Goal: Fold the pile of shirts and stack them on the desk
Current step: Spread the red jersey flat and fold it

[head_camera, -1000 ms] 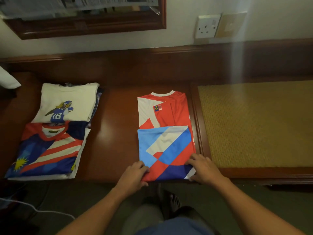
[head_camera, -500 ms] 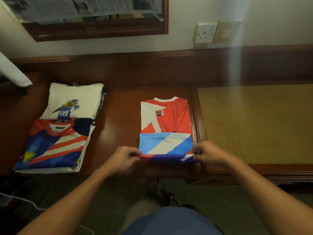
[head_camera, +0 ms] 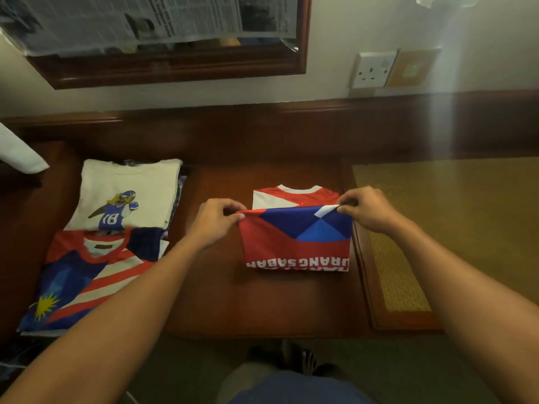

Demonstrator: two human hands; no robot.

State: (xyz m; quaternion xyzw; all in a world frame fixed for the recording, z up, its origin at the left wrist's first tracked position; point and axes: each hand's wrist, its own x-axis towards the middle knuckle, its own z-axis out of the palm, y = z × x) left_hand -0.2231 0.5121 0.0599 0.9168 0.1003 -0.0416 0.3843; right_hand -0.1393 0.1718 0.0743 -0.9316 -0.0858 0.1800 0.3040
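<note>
**Current state.** Your left hand [head_camera: 217, 221] and right hand [head_camera: 367, 209] each pinch one corner of the raised edge of the red-and-blue jersey [head_camera: 294, 243]. The edge is held just above the garment's collar end. The jersey lies on the desk [head_camera: 227, 293], between the folded shirts on your left and the woven mat [head_camera: 455, 217] on your right. Its lettered band faces you upside down.

**Hazards from here.**
- Skewed fold: if one hand lowers or lets go ahead of the other, the edge is likely to land at an angle to the collar.
- Slipping layers: the fabric looks slick and the wood polished, so pulling the flap away from you may drag the lower layers along.
- Turned corner: a white patch shows at the right-hand corner. Flatten it, or it may crease into the fold.
- Snagged side: the jersey's right side lies just beside the border of the mat and may ride up onto it.

**Surface and room.** The desk is dark, glossy wood with a raised back rail. A white printed shirt [head_camera: 128, 193] and a striped jersey [head_camera: 87, 275] lie folded at the left, the striped one overlapping the white one's near end. On the wall hang a wood-framed mirror [head_camera: 180, 71], partly covered with newspaper [head_camera: 131, 21], and a socket [head_camera: 373, 70]. Green carpet [head_camera: 180, 371] lies below the desk edge.
</note>
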